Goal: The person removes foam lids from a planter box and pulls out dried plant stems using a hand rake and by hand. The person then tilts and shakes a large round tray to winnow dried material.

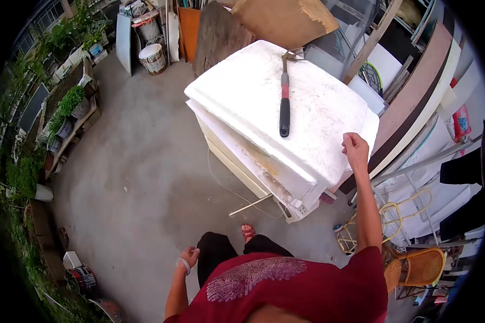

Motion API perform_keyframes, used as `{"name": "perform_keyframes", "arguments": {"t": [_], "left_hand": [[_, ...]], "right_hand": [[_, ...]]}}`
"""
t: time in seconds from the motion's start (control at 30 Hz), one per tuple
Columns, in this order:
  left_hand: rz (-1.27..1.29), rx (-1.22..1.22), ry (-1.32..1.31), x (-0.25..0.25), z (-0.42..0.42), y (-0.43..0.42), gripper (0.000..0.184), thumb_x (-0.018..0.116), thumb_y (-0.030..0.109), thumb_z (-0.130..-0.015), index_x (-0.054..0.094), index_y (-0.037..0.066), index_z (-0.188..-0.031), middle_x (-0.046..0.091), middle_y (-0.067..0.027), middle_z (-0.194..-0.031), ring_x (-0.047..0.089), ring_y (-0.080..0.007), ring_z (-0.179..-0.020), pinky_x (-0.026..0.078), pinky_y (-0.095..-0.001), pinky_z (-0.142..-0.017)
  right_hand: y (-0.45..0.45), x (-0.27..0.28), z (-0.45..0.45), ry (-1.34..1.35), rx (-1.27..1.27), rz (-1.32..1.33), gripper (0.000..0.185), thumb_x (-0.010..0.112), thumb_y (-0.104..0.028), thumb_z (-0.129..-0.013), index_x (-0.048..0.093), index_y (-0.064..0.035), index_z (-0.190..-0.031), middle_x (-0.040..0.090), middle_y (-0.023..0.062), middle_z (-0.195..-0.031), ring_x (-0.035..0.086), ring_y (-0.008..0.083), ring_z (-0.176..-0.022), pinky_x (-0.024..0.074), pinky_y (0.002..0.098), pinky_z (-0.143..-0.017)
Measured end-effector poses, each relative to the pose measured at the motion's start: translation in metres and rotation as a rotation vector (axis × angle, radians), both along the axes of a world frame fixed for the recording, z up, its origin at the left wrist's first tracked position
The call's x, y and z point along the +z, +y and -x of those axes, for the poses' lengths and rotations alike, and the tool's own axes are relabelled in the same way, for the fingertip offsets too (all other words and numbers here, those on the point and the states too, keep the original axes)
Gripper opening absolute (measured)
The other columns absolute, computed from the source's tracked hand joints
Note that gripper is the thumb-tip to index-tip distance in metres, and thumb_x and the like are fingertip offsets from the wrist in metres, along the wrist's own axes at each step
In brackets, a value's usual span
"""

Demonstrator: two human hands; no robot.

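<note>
My right hand (355,148) is closed at the right edge of a white foam lid (242,81), its fingers curled together. Whatever it may pinch is too small or hidden to make out. On the lid lies a hand tool (285,102) with a black and red grip and a thin metal head pointing away from me. Nothing touches its handle. Beneath the lid sits a tilted white box (237,145) with dirty sides. Down by my thigh hangs my left hand (188,256), loosely open and holding nothing, with a pale band on the wrist.
Potted plants (73,102) line the left side. A stained bucket (152,58) and leaning boards (221,37) stand at the back. A thin stick (250,205) juts out low from the box. To the right are a wicker chair (423,266) and a yellow frame (396,218).
</note>
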State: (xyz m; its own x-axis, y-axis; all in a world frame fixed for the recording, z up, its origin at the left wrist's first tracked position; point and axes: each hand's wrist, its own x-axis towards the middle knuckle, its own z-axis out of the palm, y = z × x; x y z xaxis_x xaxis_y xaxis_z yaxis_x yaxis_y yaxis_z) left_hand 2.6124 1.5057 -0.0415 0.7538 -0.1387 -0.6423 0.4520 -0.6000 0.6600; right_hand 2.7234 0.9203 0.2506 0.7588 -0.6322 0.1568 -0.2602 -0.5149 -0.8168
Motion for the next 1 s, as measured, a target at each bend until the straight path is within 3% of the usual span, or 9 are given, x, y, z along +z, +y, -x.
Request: {"name": "perform_keyframes", "arguments": {"t": [0.07, 0.2, 0.37, 0.57, 0.7, 0.77, 0.83, 0.9, 1.0], "left_hand": [[0.153, -0.023, -0.081, 0.030, -0.069, -0.043, 0.050, 0.054, 0.034, -0.083, 0.045, -0.005, -0.113, 0.060, -0.0161, -0.093, 0.059, -0.0204, -0.080, 0.048, -0.0297, -0.069], [0.488, -0.092, -0.087, 0.093, -0.230, -0.135, 0.055, 0.053, 0.033, -0.084, 0.036, -0.007, -0.118, 0.055, -0.0193, -0.103, 0.056, -0.0210, -0.091, 0.045, -0.0312, -0.079], [0.638, 0.061, 0.050, 0.174, -0.348, -0.224, 0.109, 0.067, 0.053, -0.065, 0.000, -0.002, -0.132, 0.026, -0.0254, -0.130, 0.037, -0.0357, -0.114, 0.036, -0.0455, -0.090], [0.718, 0.318, 0.381, 0.197, -0.405, -0.278, 0.132, 0.074, 0.054, -0.054, -0.022, 0.002, -0.127, 0.005, -0.0285, -0.134, 0.016, -0.0450, -0.122, 0.017, -0.0613, -0.095], [0.614, 0.348, 0.391, 0.218, -0.411, -0.289, 0.129, 0.075, 0.050, -0.054, -0.021, 0.003, -0.127, 0.010, -0.0286, -0.132, 0.023, -0.0453, -0.119, 0.019, -0.0598, -0.096], [0.786, 0.353, 0.377, 0.200, -0.413, -0.295, 0.123, 0.076, 0.047, -0.055, -0.010, -0.001, -0.129, 0.016, -0.0275, -0.131, 0.027, -0.0430, -0.117, 0.020, -0.0580, -0.096], [0.948, 0.373, 0.367, 0.200, -0.412, -0.298, 0.103, 0.077, 0.037, -0.055, 0.018, -0.008, -0.126, 0.030, -0.0241, -0.126, 0.034, -0.0371, -0.114, 0.022, -0.0534, -0.098], [0.857, 0.481, 0.317, 0.182, -0.419, -0.306, 0.092, 0.077, 0.034, -0.054, 0.029, -0.010, -0.120, 0.034, -0.0228, -0.123, 0.034, -0.0351, -0.114, 0.023, -0.0519, -0.097], [0.781, 0.596, 0.247, 0.181, -0.413, -0.314, 0.099, 0.076, 0.030, -0.052, 0.020, -0.012, -0.122, 0.032, -0.0236, -0.124, 0.035, -0.0339, -0.113, 0.024, -0.0502, -0.097]], "right_hand": [[0.030, 0.011, -0.075, 0.085, 0.197, 0.459, 0.042, 0.050, -0.039, -0.082, 0.060, 0.0021, -0.090, 0.061, 0.0176, -0.078, 0.059, 0.0312, -0.070, 0.0455, 0.0371, -0.066], [0.102, 0.021, -0.163, 0.677, 0.129, 0.513, 0.060, 0.049, -0.054, -0.076, 0.056, 0.0041, -0.090, 0.060, 0.0201, -0.088, 0.059, 0.0324, -0.084, 0.0464, 0.0396, -0.071], [0.109, -0.006, -0.191, 0.704, -0.089, 0.413, 0.048, 0.057, -0.036, -0.071, 0.049, 0.0039, -0.097, 0.059, 0.0212, -0.091, 0.059, 0.0349, -0.085, 0.0467, 0.0404, -0.073], [0.103, -0.016, -0.179, 0.531, -0.212, 0.166, 0.040, 0.056, -0.031, -0.070, 0.051, 0.0055, -0.087, 0.058, 0.0249, -0.082, 0.058, 0.0369, -0.081, 0.0452, 0.0428, -0.071], [0.120, 0.016, -0.133, 0.374, -0.352, 0.119, 0.037, 0.055, -0.030, -0.072, 0.049, 0.0051, -0.079, 0.057, 0.0241, -0.067, 0.058, 0.0366, -0.064, 0.0440, 0.0427, -0.063], [0.123, 0.023, -0.092, 0.263, -0.403, 0.153, 0.036, 0.056, -0.029, -0.073, 0.050, 0.0054, -0.083, 0.056, 0.0206, -0.062, 0.057, 0.0326, -0.058, 0.0436, 0.0403, -0.056], [0.129, 0.029, -0.044, 0.205, -0.470, 0.137, 0.036, 0.058, -0.028, -0.073, 0.051, 0.0047, -0.087, 0.056, 0.0177, -0.061, 0.057, 0.0271, -0.053, 0.0432, 0.0367, -0.052], [0.139, 0.024, 0.009, 0.143, -0.522, 0.109, 0.034, 0.059, -0.025, -0.073, 0.052, 0.0035, -0.088, 0.056, 0.0142, -0.060, 0.056, 0.0213, -0.049, 0.0425, 0.0329, -0.049], [0.148, -0.003, 0.096, 0.040, -0.606, 0.109, 0.027, 0.060, -0.019, -0.074, 0.051, 0.0028, -0.086, 0.054, 0.0097, -0.057, 0.053, 0.0168, -0.047, 0.0417, 0.0302, -0.047]]}}
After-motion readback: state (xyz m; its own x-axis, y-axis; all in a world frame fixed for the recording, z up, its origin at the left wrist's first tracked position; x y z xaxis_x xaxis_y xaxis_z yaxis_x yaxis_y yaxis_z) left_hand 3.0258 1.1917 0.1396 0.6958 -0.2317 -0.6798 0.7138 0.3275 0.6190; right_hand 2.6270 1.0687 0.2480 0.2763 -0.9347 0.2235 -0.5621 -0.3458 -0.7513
